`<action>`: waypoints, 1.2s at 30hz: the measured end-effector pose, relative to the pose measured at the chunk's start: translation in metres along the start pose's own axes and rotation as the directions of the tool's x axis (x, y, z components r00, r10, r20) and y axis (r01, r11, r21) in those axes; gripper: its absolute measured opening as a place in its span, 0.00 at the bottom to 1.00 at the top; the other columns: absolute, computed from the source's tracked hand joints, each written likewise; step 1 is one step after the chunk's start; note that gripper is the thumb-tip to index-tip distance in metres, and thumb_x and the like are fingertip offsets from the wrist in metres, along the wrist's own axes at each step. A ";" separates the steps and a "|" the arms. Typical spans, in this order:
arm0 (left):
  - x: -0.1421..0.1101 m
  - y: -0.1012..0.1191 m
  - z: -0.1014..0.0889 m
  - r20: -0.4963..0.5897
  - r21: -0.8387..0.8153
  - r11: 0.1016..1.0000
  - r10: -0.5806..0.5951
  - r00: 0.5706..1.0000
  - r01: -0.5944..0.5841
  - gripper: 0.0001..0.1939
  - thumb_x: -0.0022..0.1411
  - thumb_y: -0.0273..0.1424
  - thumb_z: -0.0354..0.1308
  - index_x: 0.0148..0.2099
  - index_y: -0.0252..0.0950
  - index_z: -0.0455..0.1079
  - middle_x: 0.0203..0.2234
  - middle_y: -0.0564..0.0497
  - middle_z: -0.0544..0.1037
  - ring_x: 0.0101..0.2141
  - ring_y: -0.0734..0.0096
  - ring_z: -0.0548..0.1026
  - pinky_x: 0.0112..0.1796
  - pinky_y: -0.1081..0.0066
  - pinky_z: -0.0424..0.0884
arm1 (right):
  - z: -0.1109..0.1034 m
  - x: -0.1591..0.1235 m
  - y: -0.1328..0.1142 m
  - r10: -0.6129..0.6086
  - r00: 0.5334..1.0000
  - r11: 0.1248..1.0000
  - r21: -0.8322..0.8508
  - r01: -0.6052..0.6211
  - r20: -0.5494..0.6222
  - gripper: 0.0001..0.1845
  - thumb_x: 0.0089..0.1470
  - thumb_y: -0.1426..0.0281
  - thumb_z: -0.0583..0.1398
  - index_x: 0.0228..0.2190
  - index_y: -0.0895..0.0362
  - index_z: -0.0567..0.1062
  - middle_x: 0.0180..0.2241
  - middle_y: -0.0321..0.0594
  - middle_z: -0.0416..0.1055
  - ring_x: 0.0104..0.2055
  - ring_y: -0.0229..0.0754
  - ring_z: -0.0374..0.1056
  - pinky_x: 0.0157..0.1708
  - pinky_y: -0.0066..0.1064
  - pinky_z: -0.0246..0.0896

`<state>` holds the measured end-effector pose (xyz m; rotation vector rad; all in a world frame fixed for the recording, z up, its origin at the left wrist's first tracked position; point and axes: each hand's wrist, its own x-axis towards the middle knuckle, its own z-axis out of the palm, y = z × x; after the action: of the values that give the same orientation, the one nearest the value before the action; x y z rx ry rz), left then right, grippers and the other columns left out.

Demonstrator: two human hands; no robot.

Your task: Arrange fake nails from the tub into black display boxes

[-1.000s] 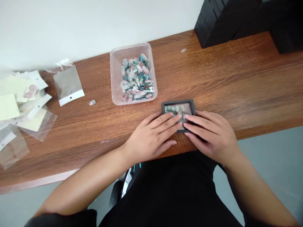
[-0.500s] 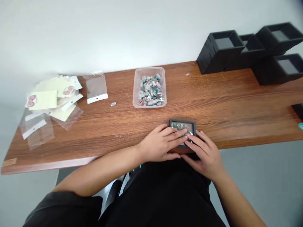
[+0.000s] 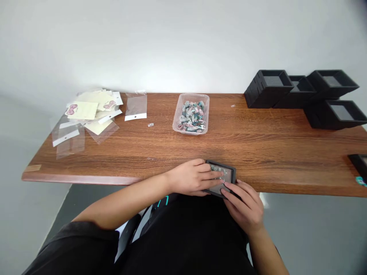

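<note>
So the small black tray [image 3: 223, 164] is right at the front edge of the worktop [image 3: 275, 152], sitting a bit skewed, with little clear and greenish pieces [image 3: 219, 169] along its far side. Left hand [image 3: 195, 177] comes in over the tray's left side, a couple of fingers stretched out across the inside. Right hand [image 3: 243, 202] is at the near right corner, fingers bent, tips over the tray close to the left one's. Can't tell if either is actually gripping anything, the fingertips are too small to read.

Behind that there's a clear plastic tub [image 3: 177, 120] full of teal, pink and clear bits [image 3: 192, 115]. Off to the left, a messy pile of cards and clear bags [image 3: 86, 110], plus a single bag [image 3: 137, 104] just beside it. Stacked black trays [image 3: 259, 91] stand at the back right.
</note>
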<state>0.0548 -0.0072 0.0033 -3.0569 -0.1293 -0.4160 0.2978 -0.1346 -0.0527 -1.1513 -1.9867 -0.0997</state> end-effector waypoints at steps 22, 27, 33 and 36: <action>-0.022 0.035 0.010 -0.231 -0.106 0.992 -0.091 0.969 0.068 0.17 0.75 0.43 0.53 0.57 0.45 0.78 0.62 0.55 0.75 0.55 0.75 0.78 0.53 0.70 0.71 | 0.004 0.022 -0.007 -0.023 0.997 0.957 0.290 0.002 0.071 0.19 0.52 0.82 0.67 0.43 0.51 0.81 0.43 0.43 0.81 0.38 0.45 0.78 0.35 0.41 0.77; -0.042 0.039 0.004 -0.225 -0.099 0.988 -0.142 0.964 0.122 0.16 0.75 0.36 0.54 0.59 0.49 0.77 0.63 0.55 0.75 0.60 0.73 0.75 0.61 0.70 0.68 | 0.005 0.029 -0.021 -0.009 0.996 0.939 0.342 -0.022 0.087 0.18 0.53 0.81 0.66 0.44 0.50 0.81 0.42 0.44 0.81 0.39 0.46 0.79 0.36 0.40 0.79; -0.070 0.036 -0.014 -0.257 -0.134 0.970 -0.234 0.938 0.205 0.23 0.79 0.40 0.41 0.55 0.47 0.79 0.55 0.53 0.81 0.59 0.77 0.76 0.62 0.73 0.67 | 0.007 0.051 -0.040 -0.017 0.988 0.837 0.543 -0.068 0.150 0.15 0.54 0.79 0.66 0.43 0.52 0.79 0.42 0.46 0.81 0.40 0.46 0.80 0.38 0.39 0.80; -0.086 0.033 -0.026 -0.272 -0.114 0.957 -0.290 0.918 0.268 0.22 0.79 0.37 0.42 0.56 0.46 0.78 0.54 0.53 0.82 0.60 0.77 0.75 0.61 0.72 0.68 | 0.017 0.069 -0.046 -0.049 0.982 0.854 0.518 -0.054 0.184 0.16 0.56 0.79 0.66 0.44 0.51 0.79 0.47 0.46 0.81 0.45 0.46 0.80 0.42 0.39 0.80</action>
<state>-0.0313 -0.0477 0.0036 -3.0106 -0.5524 -0.8935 0.2356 -0.1060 -0.0027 -0.8246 -1.9990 0.5454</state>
